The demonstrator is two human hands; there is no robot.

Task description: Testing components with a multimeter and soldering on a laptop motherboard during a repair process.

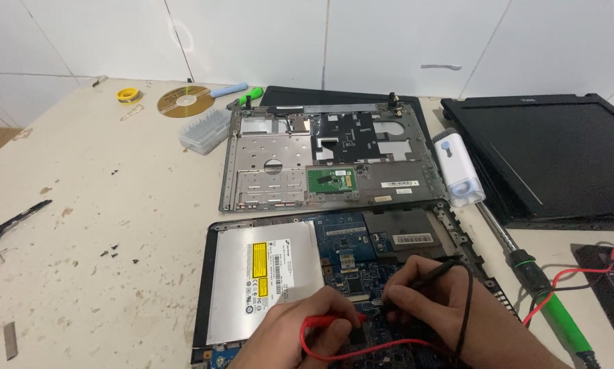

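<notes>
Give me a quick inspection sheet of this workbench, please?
Surface: pale table, stained and chipped.
Job's things: opened laptop base with blue circuit board; silver disc drive at its left.
Clutter: removed laptop cover, disc, bit case, tape roll, green screwdriver.
Hands: left hand holds red probe; right hand holds black probe, both on the board.
Cables: red and black leads.
Surroundings: white tiled wall; black laptop at right.

Two hands: left hand (pixel 300 331), right hand (pixel 426 301). Two probes: one red probe (pixel 331 320), one black probe (pixel 423 277). One opened laptop base (pixel 341 273), one drive (pixel 262 280). One palm-rest cover (pixel 327 160), one disc (pixel 185 101), one tape roll (pixel 129 95), one clear bit case (pixel 205 130), one green-handled screwdriver (pixel 539 287).
</notes>
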